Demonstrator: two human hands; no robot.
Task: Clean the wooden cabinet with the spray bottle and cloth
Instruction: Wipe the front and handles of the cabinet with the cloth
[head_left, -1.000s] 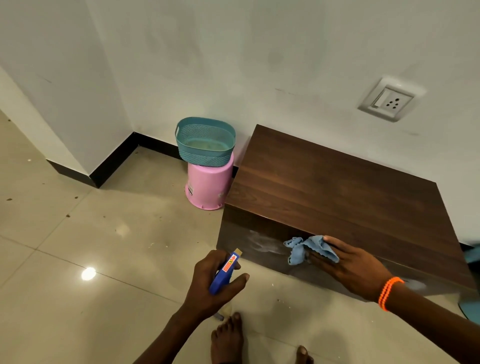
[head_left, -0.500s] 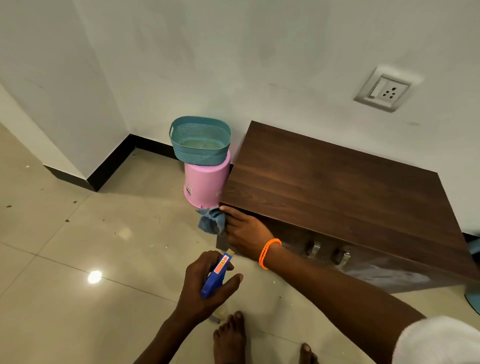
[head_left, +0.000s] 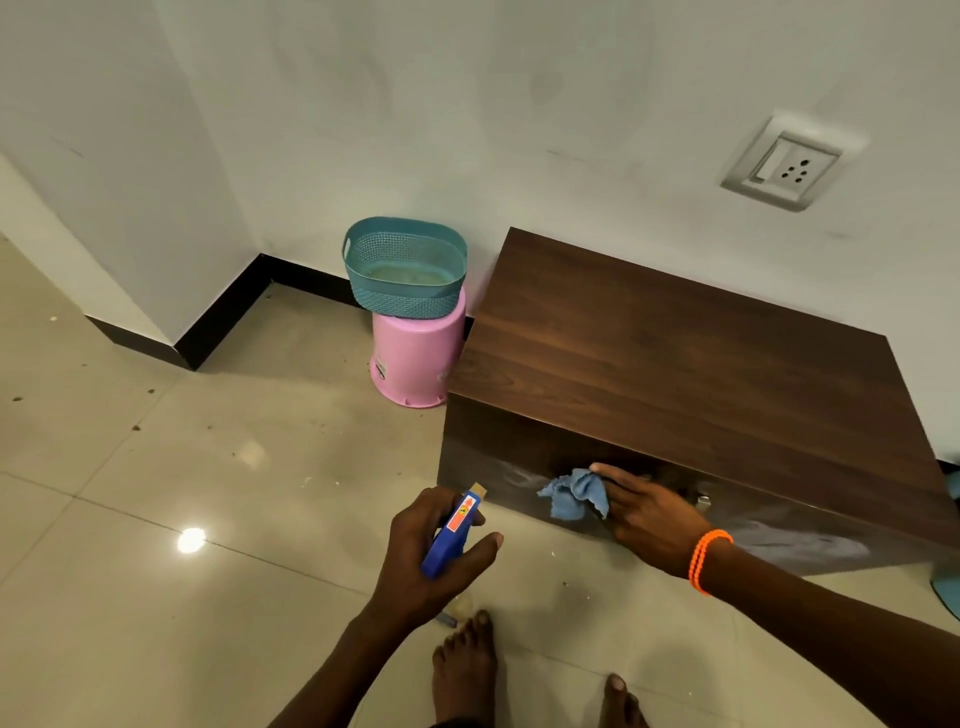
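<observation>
The right hand (head_left: 649, 512) has slid from the cabinet's (head_left: 675, 364) left corner back to mid-front, fingers fairly straight, pressing the blue cloth (head_left: 574, 493) against the panel. The left hand (head_left: 426, 556), at 7 o'clock of the cloth, stays curled around the spray bottle (head_left: 454, 535). A pink bucket (head_left: 415, 358) topped by a teal basket (head_left: 405, 267) stands at the cabinet's 9 o'clock, and a wall socket (head_left: 784, 163) sits at 1 o'clock.

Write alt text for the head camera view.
A person's right hand presses a crumpled blue cloth against the dark wooden cabinet's front, while the left hand grips a blue spray bottle. A teal basket sits on an upturned pink bucket beside the cabinet.
</observation>
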